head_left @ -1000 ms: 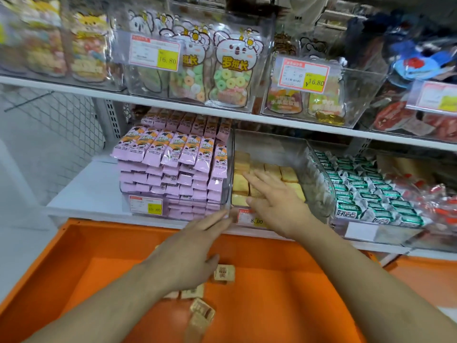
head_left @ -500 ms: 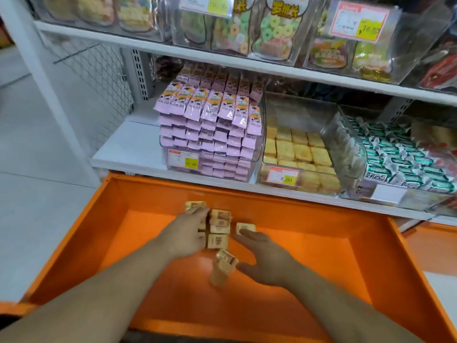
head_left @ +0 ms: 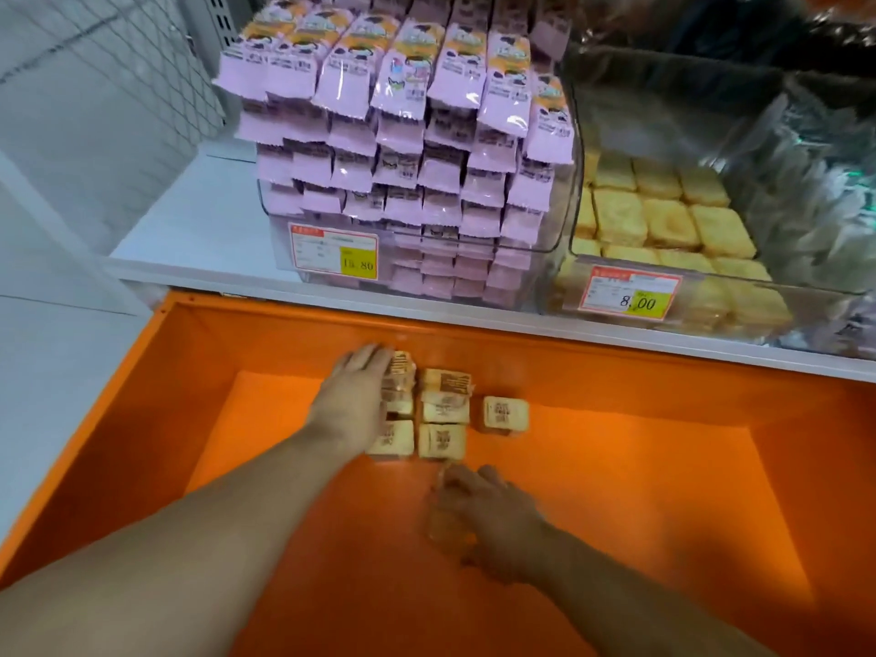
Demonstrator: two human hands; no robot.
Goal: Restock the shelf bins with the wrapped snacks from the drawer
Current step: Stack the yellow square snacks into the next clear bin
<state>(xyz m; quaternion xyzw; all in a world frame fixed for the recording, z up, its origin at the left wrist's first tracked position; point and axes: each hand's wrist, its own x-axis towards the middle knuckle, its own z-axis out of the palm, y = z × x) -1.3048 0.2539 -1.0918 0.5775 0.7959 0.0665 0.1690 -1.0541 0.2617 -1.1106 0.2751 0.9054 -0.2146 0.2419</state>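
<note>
Both hands moved from bin (head_left: 711,296) into drawer (head_left: 616,372). Left hand (head_left: 353,400) flat on wrapped snacks (head_left: 443,412); right hand (head_left: 493,519) curled around 1 snack. Next load pending.

Orange drawer (head_left: 711,467), open: cluster of wrapped snacks (head_left: 443,441) near its rear wall; left hand (head_left: 353,403) resting on the cluster's left side; right hand (head_left: 493,519) gripping a blurred snack towards the front. Shelf above: bin of yellow snacks (head_left: 663,220), pink packets (head_left: 403,135)
</note>
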